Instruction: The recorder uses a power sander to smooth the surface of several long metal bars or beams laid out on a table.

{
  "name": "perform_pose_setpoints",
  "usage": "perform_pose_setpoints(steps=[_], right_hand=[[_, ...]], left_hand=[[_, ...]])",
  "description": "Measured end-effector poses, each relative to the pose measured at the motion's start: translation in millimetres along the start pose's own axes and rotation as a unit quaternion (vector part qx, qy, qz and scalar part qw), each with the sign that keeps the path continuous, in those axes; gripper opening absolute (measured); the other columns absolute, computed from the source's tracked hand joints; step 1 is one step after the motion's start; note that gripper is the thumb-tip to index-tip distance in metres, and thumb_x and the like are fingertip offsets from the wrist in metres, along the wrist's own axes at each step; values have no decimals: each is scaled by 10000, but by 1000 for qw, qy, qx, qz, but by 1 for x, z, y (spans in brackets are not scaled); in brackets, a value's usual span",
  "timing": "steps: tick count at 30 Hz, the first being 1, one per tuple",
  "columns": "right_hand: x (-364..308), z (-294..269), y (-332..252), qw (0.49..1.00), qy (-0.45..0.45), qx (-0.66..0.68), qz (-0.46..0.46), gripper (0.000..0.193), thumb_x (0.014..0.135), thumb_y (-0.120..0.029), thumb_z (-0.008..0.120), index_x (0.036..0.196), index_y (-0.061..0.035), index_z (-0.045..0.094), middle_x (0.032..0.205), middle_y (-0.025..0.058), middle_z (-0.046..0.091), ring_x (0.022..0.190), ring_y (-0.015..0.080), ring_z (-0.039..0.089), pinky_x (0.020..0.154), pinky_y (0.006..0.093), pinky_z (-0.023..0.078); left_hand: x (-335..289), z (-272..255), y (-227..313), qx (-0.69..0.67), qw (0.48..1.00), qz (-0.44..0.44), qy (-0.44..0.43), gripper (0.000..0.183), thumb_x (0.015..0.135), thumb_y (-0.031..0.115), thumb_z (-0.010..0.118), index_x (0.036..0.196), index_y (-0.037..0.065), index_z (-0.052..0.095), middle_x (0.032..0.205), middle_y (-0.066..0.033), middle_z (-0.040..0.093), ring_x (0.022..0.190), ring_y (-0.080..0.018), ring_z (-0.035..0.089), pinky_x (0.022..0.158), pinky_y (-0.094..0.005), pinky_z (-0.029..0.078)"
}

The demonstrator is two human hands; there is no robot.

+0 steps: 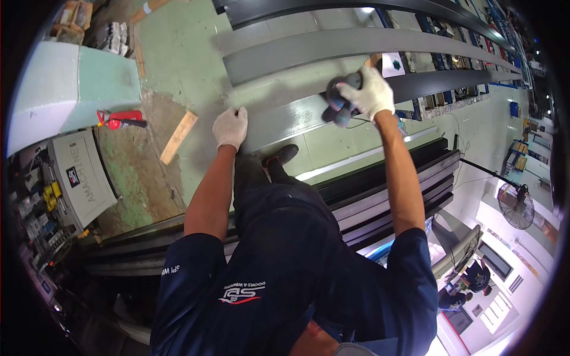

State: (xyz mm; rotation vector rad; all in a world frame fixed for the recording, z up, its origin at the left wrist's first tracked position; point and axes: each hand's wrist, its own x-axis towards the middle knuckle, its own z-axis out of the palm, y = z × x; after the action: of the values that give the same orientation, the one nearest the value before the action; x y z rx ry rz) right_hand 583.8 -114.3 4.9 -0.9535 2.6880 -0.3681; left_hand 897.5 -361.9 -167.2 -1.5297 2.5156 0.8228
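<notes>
The long grey bar (pixel 288 123) lies in front of me, its long axis running left to right and rising slightly toward the right. Its near end points left; the far end points toward the racks at right. The surface is bright left of the tool and dark right of it.

My right hand (pixel 374 94), gloved, is clamped on a hand-held power tool (pixel 336 95), which is over the bar's middle portion. My left hand (pixel 230 128), also gloved, is at the bar's left end, fingers curled; I cannot tell whether they grip it.

Beyond, a second bar (pixel 332 47) runs roughly parallel. Outward to the left are a wood strip (pixel 178 138) and a red fire extinguisher (pixel 123 119).
</notes>
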Motion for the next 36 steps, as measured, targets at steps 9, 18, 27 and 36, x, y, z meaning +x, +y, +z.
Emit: perform_pose_setpoints(steps=[9, 18, 27, 36], right_hand=[[-3, 9, 15, 988, 65, -121, 65, 685, 874, -621, 841, 1302, -93, 757, 1281, 205, 765, 1230, 430, 732, 1072, 547, 598], [-64, 85, -220, 997, -14, -67, 18, 643, 859, -552, 804, 1286, -75, 749, 1347, 203, 707, 1327, 418, 654, 1101, 523, 594], [-81, 102, -235, 999, 27, -29, 10, 575, 882, -477, 834, 1300, -93, 748, 1291, 198, 712, 1281, 410, 663, 1078, 526, 603], [0, 2, 53, 970, 115, -128, 174, 532, 879, -554, 843, 1129, -84, 819, 1223, 237, 804, 1170, 431, 781, 1038, 533, 627]], left_hand=[[3, 4, -14, -52, 996, 65, 20, 488, 1149, 471, 561, 1024, 69, 808, 1062, -261, 820, 1023, -497, 787, 940, -613, 610], [25, 60, -63, -604, 758, -244, 20, 876, 1183, 759, 369, 1209, 14, 830, 1006, -90, 820, 947, -349, 765, 943, -482, 595], [5, 84, -100, -779, 540, -249, -199, 1101, 1076, 962, 274, 1436, 27, 730, 1399, -142, 773, 1298, -363, 705, 1223, -521, 513], [-25, 10, 0, -378, 856, -352, 33, 983, 1180, 757, 337, 1316, -124, 751, 1290, -305, 788, 1213, -493, 733, 1082, -562, 544]])
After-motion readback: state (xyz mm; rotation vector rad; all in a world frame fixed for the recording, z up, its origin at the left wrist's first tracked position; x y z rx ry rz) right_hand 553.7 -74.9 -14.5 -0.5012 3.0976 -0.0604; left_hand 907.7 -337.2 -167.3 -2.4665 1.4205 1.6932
